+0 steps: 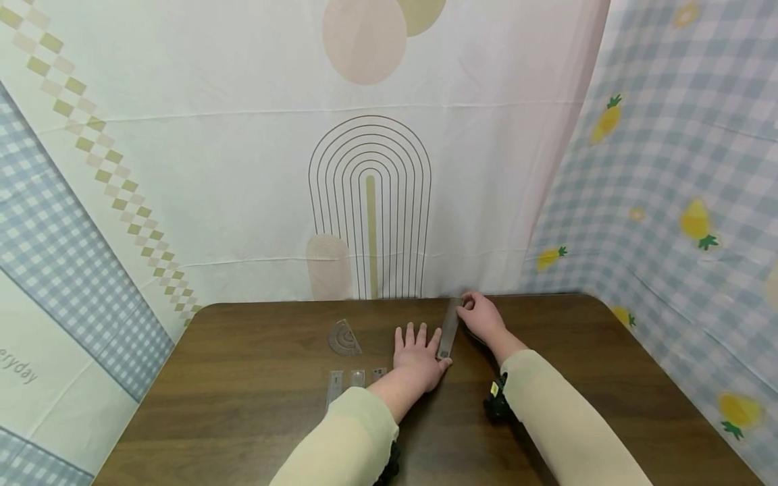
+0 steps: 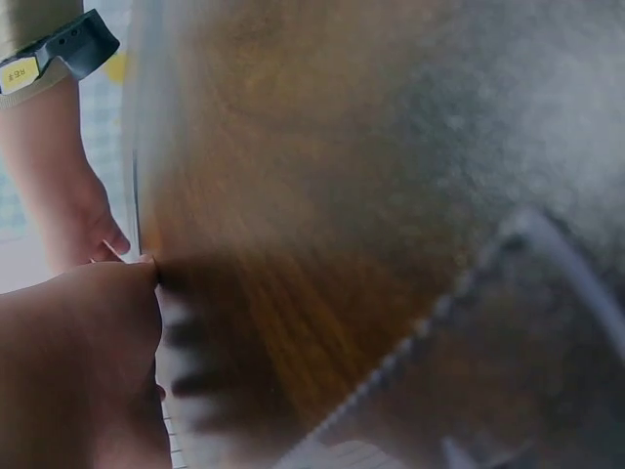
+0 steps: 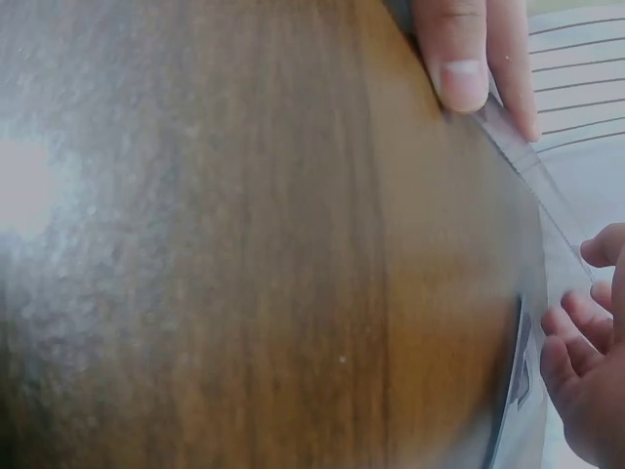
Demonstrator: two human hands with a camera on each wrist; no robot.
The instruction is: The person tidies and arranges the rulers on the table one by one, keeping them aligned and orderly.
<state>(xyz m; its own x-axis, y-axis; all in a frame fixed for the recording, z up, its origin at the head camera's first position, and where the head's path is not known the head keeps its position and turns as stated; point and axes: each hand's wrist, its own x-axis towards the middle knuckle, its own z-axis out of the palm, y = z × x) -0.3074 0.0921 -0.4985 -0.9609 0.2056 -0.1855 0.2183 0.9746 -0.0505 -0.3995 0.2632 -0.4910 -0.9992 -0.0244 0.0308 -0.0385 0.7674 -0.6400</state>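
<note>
A clear straight ruler lies slanted near the far edge of the table. My right hand pinches its far end between thumb and fingers; the right wrist view shows that thumb and finger on the ruler. My left hand rests palm down with its fingers spread, its thumb by the near end of the ruler. To the left lies a clear protractor. Three clear plastic pieces, a long strip, a middle piece and a right piece, are partly hidden by my left arm.
The brown wooden table has rounded far corners and meets a printed cloth backdrop. Checked cloth hangs at the right. A black wrist device sits at my right cuff.
</note>
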